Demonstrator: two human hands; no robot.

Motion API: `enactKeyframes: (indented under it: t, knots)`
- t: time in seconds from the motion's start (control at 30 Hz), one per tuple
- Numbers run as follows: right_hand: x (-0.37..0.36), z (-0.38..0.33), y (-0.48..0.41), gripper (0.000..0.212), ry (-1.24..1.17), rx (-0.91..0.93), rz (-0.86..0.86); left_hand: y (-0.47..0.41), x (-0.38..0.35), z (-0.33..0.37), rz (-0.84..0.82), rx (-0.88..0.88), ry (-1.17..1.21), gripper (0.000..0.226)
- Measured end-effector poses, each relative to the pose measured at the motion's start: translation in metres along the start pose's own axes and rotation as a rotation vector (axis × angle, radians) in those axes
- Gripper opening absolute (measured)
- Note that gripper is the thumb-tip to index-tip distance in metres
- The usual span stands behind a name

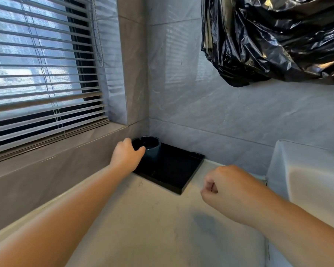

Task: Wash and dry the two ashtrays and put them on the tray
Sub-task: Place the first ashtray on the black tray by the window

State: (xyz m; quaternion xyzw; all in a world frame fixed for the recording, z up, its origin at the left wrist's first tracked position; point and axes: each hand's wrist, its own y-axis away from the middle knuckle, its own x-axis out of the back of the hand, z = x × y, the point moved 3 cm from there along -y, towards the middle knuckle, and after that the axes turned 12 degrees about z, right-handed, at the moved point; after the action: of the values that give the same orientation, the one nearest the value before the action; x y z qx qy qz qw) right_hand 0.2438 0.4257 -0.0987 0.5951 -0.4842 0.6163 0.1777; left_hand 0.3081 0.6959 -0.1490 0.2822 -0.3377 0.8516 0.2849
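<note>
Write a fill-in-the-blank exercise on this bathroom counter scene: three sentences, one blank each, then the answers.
1. The left hand grips the ashtray, which stands on a ____ tray.
2. The right hand is curled above the countertop and holds ____.
3. Only ____ ashtray is in view.

Missing words: black; nothing; one.
</note>
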Motion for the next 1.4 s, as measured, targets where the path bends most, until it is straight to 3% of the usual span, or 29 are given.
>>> enactKeyframes:
  t: [0.13,0.2,0.47,0.9,1.2,1.4]
  knots:
    - [0.000,-0.001,0.000,0.017,0.001,0.001,-0.008,0.016,0.003,0.006,0.162,-0.523,-0.169,0.046]
    - [0.000,0.000,0.000,0.016,0.005,-0.003,-0.014,0.019,-0.002,0.009,0.155,-0.624,-0.226,0.043]
    - [-0.002,0.001,0.000,0.018,0.010,-0.019,-0.034,-0.004,-0.020,0.017,0.108,-0.480,-0.358,0.039]
    - [-0.007,0.005,-0.001,0.020,0.027,-0.038,-0.052,-0.004,-0.024,0.027,0.065,-0.470,-0.321,0.044]
    - [-0.011,0.012,-0.007,0.018,0.080,-0.065,-0.098,0.088,0.065,0.052,-0.136,-0.474,-0.196,0.038]
    - [0.047,0.023,-0.006,0.017,0.284,-0.011,0.119,0.159,0.131,0.072,-0.169,-0.516,-0.032,0.032]
